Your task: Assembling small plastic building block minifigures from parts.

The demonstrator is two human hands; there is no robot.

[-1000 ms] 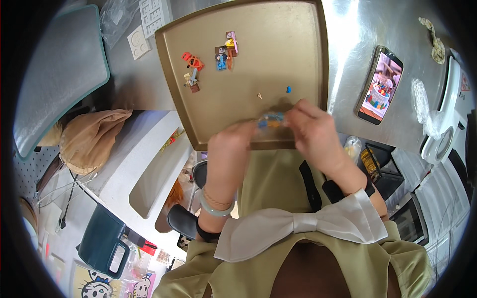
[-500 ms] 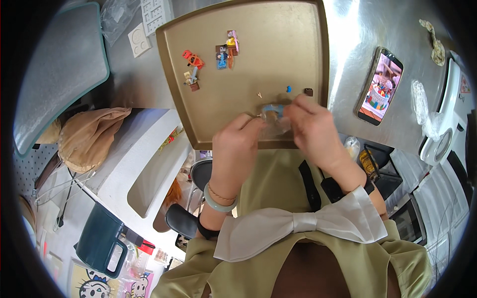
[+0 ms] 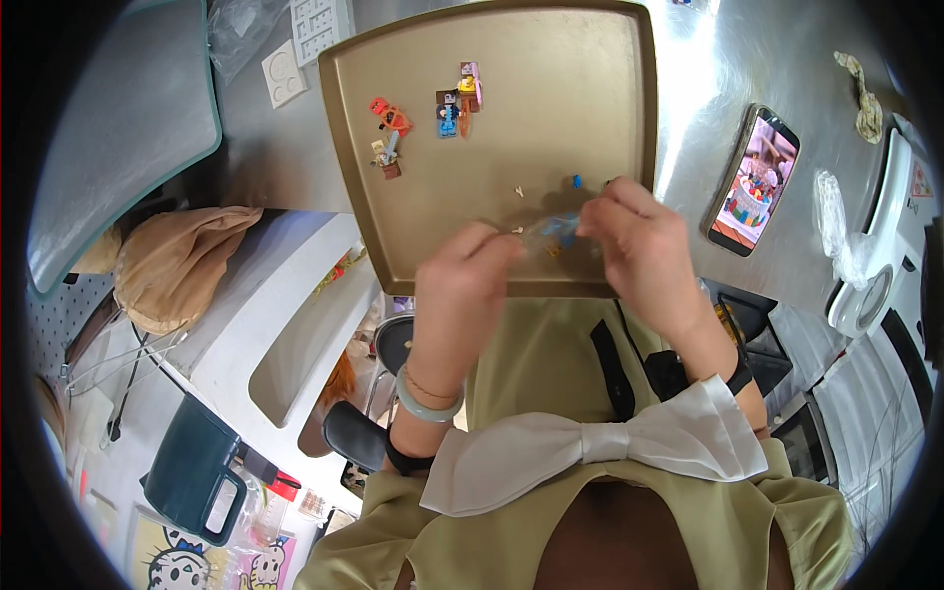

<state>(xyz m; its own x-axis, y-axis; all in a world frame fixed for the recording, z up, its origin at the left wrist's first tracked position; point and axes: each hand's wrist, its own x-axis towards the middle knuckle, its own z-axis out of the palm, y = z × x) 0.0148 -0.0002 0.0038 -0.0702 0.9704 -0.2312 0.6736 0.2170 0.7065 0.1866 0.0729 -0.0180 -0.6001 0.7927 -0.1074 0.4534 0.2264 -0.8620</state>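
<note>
Seen from above, a person's two bare hands work over a shallow gold-brown baking tray (image 3: 551, 79) on a metal table. The left hand (image 3: 460, 280) is closed, fingertips pinching one side of a clear plastic packet (image 3: 560, 228); the right hand (image 3: 641, 241) pinches its other side. The packet is blurred, with blue and yellow-orange colours showing, above the tray's near edge.

Just beyond it lie a small blue piece (image 3: 577, 181) and a cream piece (image 3: 519, 192). Farther up the tray are four toy brick minifigures: one red (image 3: 390, 116), one with a grey sword (image 3: 386, 155), one blue and dark (image 3: 448, 114), and one yellow and pink (image 3: 469, 84).

Right of the tray, a smartphone (image 3: 754, 182) displays a decorated cake. Farther right, a red-and-white label (image 3: 921, 180) is too small to read. At lower left, beneath a dark teal pitcher (image 3: 192, 467), is a cartoon character print (image 3: 179, 565).

Compared with half a second ago, the fingertips are farther apart, and the right hand now covers most or all of a small brown block seen beside it. The minifigures keep their places on the tray.
</note>
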